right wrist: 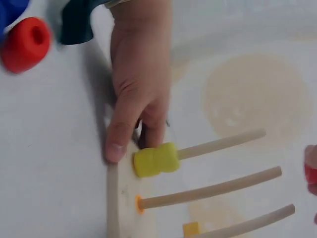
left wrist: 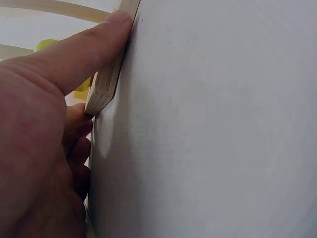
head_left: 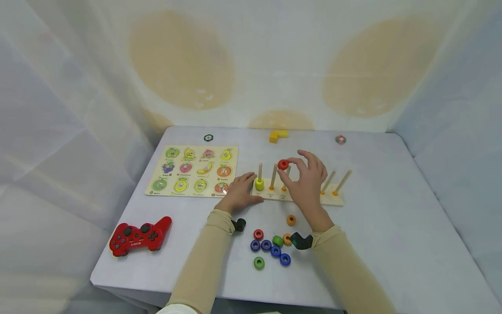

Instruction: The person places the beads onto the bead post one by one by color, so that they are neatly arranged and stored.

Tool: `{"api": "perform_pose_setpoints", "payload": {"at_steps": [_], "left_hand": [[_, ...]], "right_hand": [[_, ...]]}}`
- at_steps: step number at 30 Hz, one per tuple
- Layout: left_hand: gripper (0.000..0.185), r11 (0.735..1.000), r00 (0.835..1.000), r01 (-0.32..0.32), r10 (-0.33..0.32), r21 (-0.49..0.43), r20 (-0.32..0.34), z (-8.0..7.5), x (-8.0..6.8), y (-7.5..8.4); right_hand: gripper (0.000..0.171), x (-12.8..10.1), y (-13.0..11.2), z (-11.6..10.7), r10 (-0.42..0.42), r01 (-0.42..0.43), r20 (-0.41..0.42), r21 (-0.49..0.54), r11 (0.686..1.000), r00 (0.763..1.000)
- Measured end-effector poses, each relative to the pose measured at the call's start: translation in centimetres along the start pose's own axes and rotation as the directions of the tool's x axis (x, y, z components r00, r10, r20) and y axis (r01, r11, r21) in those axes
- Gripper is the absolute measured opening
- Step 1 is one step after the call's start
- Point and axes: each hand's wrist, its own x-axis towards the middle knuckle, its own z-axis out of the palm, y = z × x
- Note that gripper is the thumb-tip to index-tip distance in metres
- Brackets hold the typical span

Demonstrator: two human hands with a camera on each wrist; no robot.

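My right hand [head_left: 307, 189] pinches a red bead [head_left: 283, 164] between thumb and fingertips, above the pegs of a wooden peg board [head_left: 332, 200]. In the right wrist view, only a bit of that red bead [right wrist: 311, 174] shows at the right edge. My left hand [head_left: 240, 194] grips the board's left end, thumb along the near edge and fingers at the far side. The left wrist view shows the thumb [left wrist: 94, 44] pressed to the board's edge. Two yellow beads [right wrist: 156, 159] are stacked on the leftmost peg. The neighbouring peg [head_left: 274, 176] carries no bead. My right hand partly hides the middle pegs.
Loose red, blue, green and orange beads [head_left: 276, 250] lie between my forearms. A fruit puzzle board [head_left: 184, 172] lies at the left, with a red game controller [head_left: 141, 235] in front. Yellow blocks [head_left: 278, 135] and two small round discs [head_left: 208, 138] sit along the back edge.
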Motion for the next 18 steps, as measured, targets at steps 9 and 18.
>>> {"api": "perform_pose_setpoints", "payload": {"at_steps": [9,18], "left_hand": [[0.097,1.0,1.0,-0.005,0.005,0.003,0.005,0.2,0.0,-0.1],[0.096,1.0,1.0,-0.003,0.003,0.008,-0.007,0.0,0.1,0.0]], "right_hand": [[0.034,0.9,-0.2,1.1,0.077,-0.069,0.117,-0.071,0.995,0.99],[0.037,1.3,-0.4,1.1,0.099,-0.081,0.161,-0.117,0.99,0.982]]}}
